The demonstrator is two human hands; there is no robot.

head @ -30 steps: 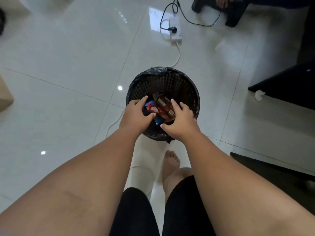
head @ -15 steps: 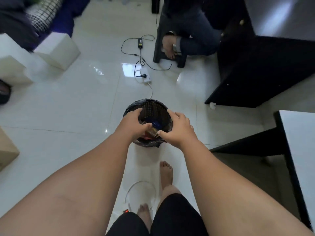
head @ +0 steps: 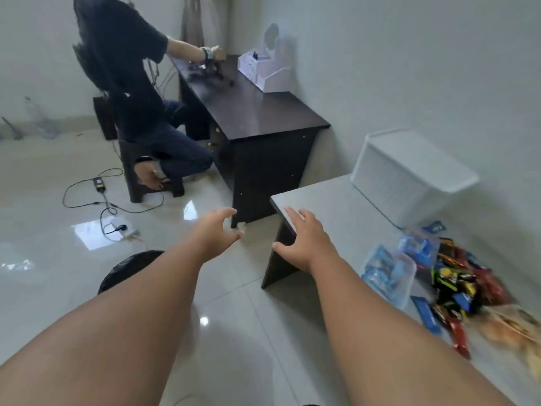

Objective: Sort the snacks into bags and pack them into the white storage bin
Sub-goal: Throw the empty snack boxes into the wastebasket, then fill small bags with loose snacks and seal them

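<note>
Right hand [head: 304, 244] and left hand [head: 215, 235], both spread and empty, hover left of the snack pile [head: 456, 285]; the right is nearer.

Soft, flat daylight look, smeary pretty much everywhere.

Big rectangular glare patch on the glossy pale floor tiles [head: 96, 235], plus a tiny hot spot lower down. Only faint, soft-edged shadows around the dark wooden desk [head: 257, 112]. Heavy motion blur on the heap of colourful snack wrappers [head: 468, 288] at the right edge, white ribbed plastic storage bin [head: 409, 183] soft too. Wide-angle stretch toward the bottom corners.
</note>
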